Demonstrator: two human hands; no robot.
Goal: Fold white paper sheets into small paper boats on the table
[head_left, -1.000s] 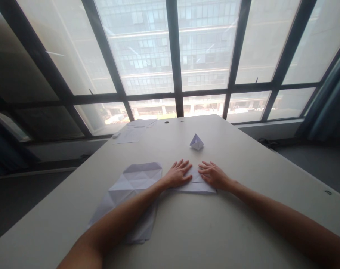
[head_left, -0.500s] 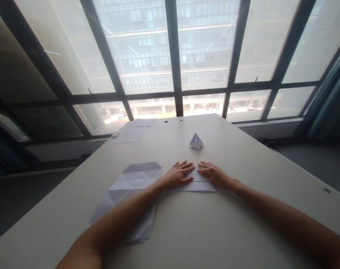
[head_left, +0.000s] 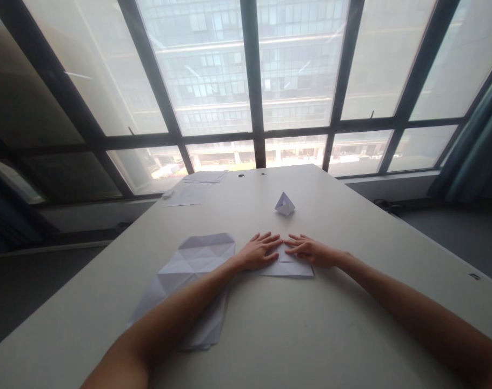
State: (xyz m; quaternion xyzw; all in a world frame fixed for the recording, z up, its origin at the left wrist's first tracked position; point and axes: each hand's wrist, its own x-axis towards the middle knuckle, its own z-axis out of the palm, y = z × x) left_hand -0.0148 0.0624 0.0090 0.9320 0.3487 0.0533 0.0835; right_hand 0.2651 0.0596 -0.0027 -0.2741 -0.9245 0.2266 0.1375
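Observation:
A folded sheet of white paper [head_left: 288, 269] lies flat on the table, partly covered by both hands. My left hand [head_left: 259, 252] rests palm down on its left side with the fingers stretched out. On the right side, my right hand [head_left: 311, 250] touches the paper with its fingers extended, the index fingertip near the middle fold. Just beyond the hands stands a small folded paper boat [head_left: 285, 205]. Under and beside my left forearm lie creased sheets of paper [head_left: 197, 265], their fold lines showing.
More white sheets [head_left: 185, 195] lie at the far left of the white table [head_left: 286, 335], with a small pale object [head_left: 167, 194] beside them. Tall windows [head_left: 213, 70] stand past the far edge. A blue curtain [head_left: 479, 146] hangs at the right.
My right hand has shifted slightly, its index finger reaching a little further left over the paper. My left hand stays in place.

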